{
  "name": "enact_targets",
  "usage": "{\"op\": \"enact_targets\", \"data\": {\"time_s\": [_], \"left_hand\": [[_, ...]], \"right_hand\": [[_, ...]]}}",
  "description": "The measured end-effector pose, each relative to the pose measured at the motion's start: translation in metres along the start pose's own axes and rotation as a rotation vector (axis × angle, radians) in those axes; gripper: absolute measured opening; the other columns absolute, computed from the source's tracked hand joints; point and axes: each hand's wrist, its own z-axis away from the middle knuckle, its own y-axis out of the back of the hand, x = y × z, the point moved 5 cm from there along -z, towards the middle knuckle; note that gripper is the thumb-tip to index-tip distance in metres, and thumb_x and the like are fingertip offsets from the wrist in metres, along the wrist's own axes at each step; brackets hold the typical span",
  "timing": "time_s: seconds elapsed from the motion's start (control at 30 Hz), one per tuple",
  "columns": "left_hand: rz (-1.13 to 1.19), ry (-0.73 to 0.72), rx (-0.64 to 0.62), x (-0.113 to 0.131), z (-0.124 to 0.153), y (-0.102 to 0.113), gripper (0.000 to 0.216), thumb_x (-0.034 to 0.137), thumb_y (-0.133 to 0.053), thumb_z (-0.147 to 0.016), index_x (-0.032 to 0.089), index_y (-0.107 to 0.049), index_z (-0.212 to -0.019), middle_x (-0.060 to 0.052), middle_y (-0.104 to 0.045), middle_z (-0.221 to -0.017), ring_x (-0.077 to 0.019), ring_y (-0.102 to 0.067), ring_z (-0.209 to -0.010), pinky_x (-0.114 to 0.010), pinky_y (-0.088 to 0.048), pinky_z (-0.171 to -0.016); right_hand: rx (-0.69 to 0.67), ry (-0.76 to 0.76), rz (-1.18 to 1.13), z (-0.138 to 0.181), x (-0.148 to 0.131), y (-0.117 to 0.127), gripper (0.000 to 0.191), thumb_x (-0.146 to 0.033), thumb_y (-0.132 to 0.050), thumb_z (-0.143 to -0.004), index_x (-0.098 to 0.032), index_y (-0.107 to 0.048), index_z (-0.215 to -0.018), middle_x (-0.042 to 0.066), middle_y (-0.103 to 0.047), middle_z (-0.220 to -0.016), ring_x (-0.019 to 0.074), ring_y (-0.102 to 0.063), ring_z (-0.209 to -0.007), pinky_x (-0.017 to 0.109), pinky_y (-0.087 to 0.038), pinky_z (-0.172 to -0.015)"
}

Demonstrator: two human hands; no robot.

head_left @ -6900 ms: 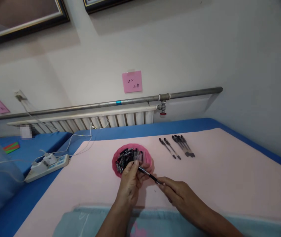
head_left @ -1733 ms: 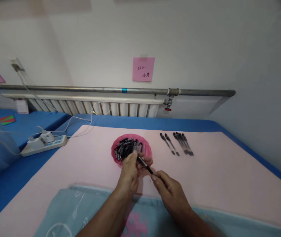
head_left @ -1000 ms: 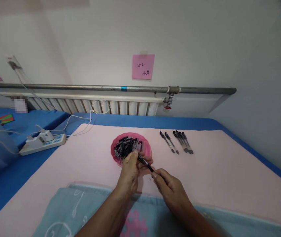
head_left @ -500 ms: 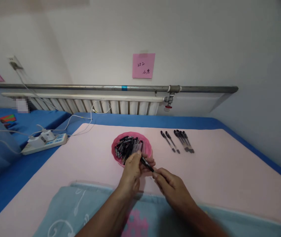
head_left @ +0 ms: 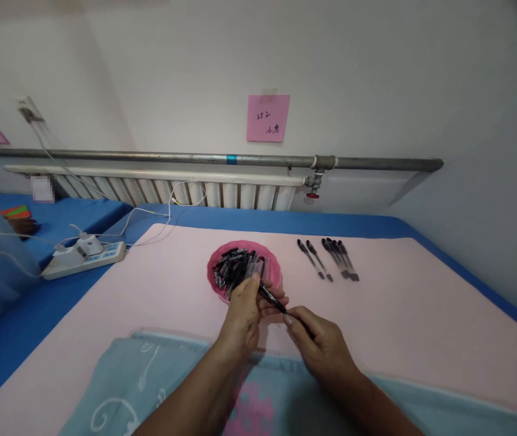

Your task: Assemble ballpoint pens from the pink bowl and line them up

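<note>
A black pen (head_left: 271, 297) slants between my two hands, just in front of the pink basket. Its upper end is gripped by my left hand (head_left: 244, 306), thumb on top and the other fingers behind it. My right hand (head_left: 315, 336) pinches the lower end, hiding the tip. The scalloped pink basket (head_left: 273, 257) holds a heap of black pen parts (head_left: 233, 269) and some clear tubes; my left hand covers its front edge. To the right lie several assembled pens (head_left: 313, 260) with black caps and clear barrels, in two groups.
Everything rests on a pink sheet (head_left: 172, 290) over a blue surface. A folded light-blue cloth (head_left: 149, 375) lies along the front. At left are a power strip (head_left: 104, 257) with cables and another person's hand (head_left: 25, 226). A radiator (head_left: 213, 192) and pipe run along the wall.
Both hands keep hold of the pen in nearly the same pose. The view has shifted slightly. At far left, the other person's hand shows more clearly.
</note>
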Motion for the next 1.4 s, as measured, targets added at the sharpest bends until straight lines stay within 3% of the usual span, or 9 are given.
{"op": "enact_targets", "data": {"time_s": [1.4], "left_hand": [[-0.006, -0.018, -0.002, 0.0047, 0.0002, 0.0001, 0.029, 0.042, -0.056, -0.077, 0.012, -0.056, -0.076, -0.006, -0.066, -0.059, -0.0192, -0.066, -0.058, -0.031, -0.050, -0.061]], "right_hand": [[0.048, 0.116, 0.099, 0.0025, -0.0045, 0.0048, 0.023, -0.030, -0.044, -0.086, -0.020, -0.059, -0.072, -0.002, -0.059, -0.056, 0.0111, -0.052, -0.048, 0.019, -0.039, -0.045]]}}
